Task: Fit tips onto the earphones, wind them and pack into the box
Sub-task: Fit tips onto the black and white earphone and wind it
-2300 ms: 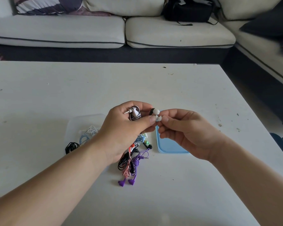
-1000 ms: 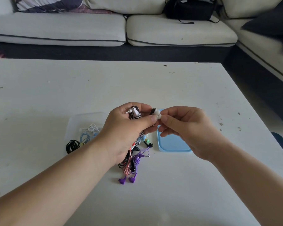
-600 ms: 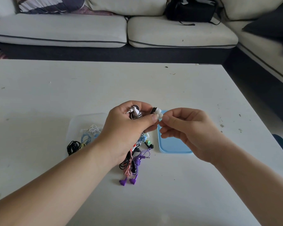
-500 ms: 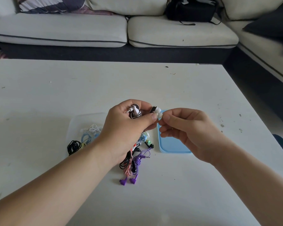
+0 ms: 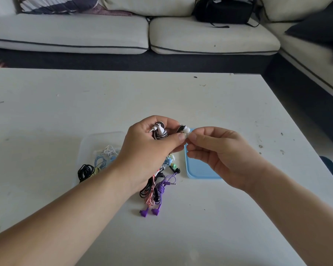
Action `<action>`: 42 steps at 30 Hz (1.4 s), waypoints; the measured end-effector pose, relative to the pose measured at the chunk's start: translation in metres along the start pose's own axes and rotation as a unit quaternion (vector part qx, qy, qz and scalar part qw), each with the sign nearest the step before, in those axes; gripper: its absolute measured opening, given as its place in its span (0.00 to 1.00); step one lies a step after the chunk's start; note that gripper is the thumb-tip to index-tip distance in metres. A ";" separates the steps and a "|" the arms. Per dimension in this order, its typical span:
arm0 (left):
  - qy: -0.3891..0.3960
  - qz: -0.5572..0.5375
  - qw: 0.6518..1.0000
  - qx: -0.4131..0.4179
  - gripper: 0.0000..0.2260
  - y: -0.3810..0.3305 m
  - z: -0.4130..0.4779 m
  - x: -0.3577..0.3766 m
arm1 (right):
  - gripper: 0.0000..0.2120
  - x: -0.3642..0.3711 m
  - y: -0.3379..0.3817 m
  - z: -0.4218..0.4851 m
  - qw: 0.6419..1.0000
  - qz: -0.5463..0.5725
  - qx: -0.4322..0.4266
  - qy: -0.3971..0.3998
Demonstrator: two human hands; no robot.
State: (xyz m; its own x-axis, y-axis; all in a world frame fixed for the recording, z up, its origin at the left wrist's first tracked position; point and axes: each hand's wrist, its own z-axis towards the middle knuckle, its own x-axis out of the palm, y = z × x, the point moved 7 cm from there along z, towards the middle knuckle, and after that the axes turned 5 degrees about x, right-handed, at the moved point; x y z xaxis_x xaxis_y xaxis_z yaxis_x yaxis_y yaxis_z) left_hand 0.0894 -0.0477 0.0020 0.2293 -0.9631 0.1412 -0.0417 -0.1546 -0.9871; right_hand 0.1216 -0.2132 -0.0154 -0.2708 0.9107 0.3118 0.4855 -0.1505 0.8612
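1. The left hand (image 5: pixel 152 150) holds the striped earphones (image 5: pixel 160 131), wound into a small bundle. They are up in the air, just left of the far end of the blue lid (image 5: pixel 200 169).
2. The right hand (image 5: pixel 219 156) pinches a little white tip (image 5: pixel 186 130) at the bud end of the bundle. Its thumb and first finger are tight together, over the far end of the lid.
3. I think the step now is putting a tip on a bud. I cannot tell if it is pushed all the way on.
4. Next, the tip may need a soft push and a small twist while the left hand keeps the bud from moving.
5. The clear box (image 5: pixel 102 137) sits left of the lid, with a pile of other earphones (image 5: pixel 158 191) between them. The bundle should go in that box after.
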 end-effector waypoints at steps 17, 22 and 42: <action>-0.031 0.022 0.999 -0.007 0.08 0.003 -0.002 -0.004 | 0.05 0.007 0.003 -0.003 0.969 -0.192 -0.120 -0.097; -0.031 -0.007 0.999 -0.020 0.07 0.003 -0.002 -0.003 | 0.03 0.008 0.005 -0.004 0.963 -0.194 -0.143 -0.122; -0.012 -0.095 0.991 -0.089 0.08 0.010 -0.002 0.002 | 0.02 0.007 0.010 -0.008 0.973 -0.144 -0.164 -0.081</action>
State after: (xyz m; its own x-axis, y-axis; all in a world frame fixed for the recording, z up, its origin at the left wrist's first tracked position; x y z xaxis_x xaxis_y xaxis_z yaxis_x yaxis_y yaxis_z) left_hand 0.0874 -0.0518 -0.0071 0.2730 -0.9076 0.3190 -0.1657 -0.3710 -0.9137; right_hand 0.1175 -0.2114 -0.0011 -0.2093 0.9778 -0.0052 0.1109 0.0290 0.9934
